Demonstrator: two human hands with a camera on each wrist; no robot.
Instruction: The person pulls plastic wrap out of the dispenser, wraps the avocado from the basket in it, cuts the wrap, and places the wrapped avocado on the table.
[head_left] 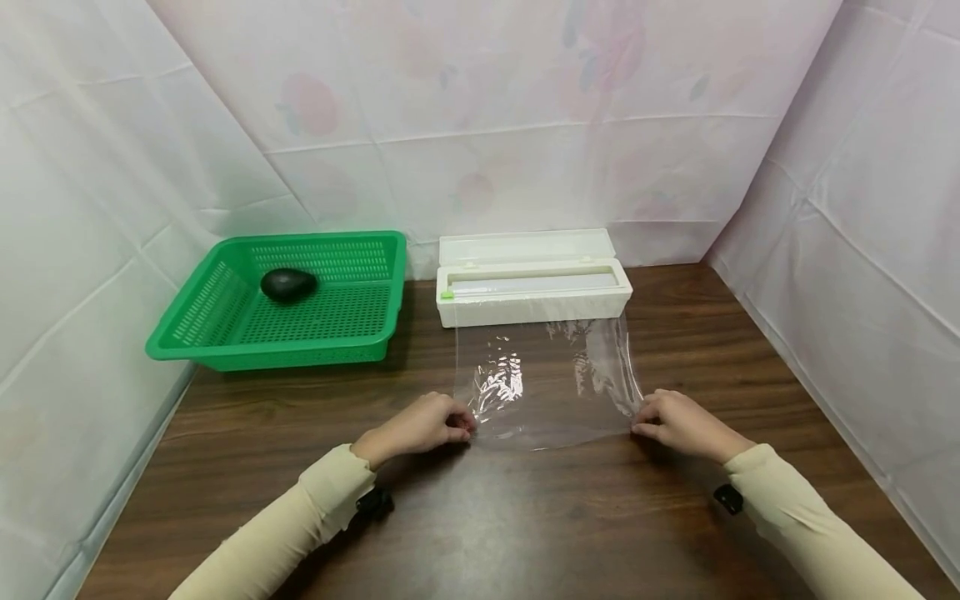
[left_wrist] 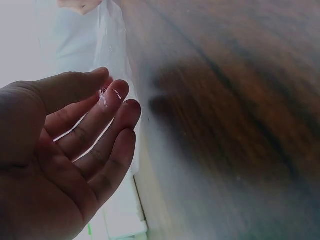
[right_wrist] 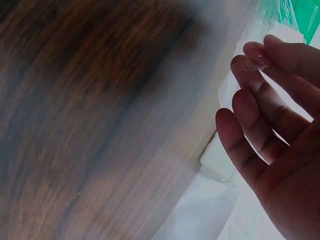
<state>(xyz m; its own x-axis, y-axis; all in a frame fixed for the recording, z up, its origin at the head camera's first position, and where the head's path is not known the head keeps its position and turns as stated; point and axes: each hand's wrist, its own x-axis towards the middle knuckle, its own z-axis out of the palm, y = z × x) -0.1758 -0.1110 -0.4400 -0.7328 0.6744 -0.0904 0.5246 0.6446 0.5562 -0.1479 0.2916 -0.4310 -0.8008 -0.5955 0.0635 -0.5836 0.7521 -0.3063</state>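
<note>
A clear sheet of plastic wrap (head_left: 547,383) stretches toward me from a white wrap dispenser box (head_left: 532,310), whose lid (head_left: 525,246) is raised. My left hand (head_left: 423,427) pinches the sheet's near left corner between thumb and fingers; the left wrist view shows a wisp of film at the fingertips (left_wrist: 119,89). At the near right corner, my right hand (head_left: 682,423) pinches the film the same way, seen also in the right wrist view at the fingertips (right_wrist: 245,64). A small green slider (head_left: 447,295) sits at the box's left end.
Left of the dispenser stands a green plastic basket (head_left: 300,354) holding a dark, smooth, rounded object (head_left: 288,285), perhaps an avocado or eggplant. Everything rests on a dark wood-grain table (head_left: 517,533). Pale cloth curtains (head_left: 480,108) close in the back and both sides.
</note>
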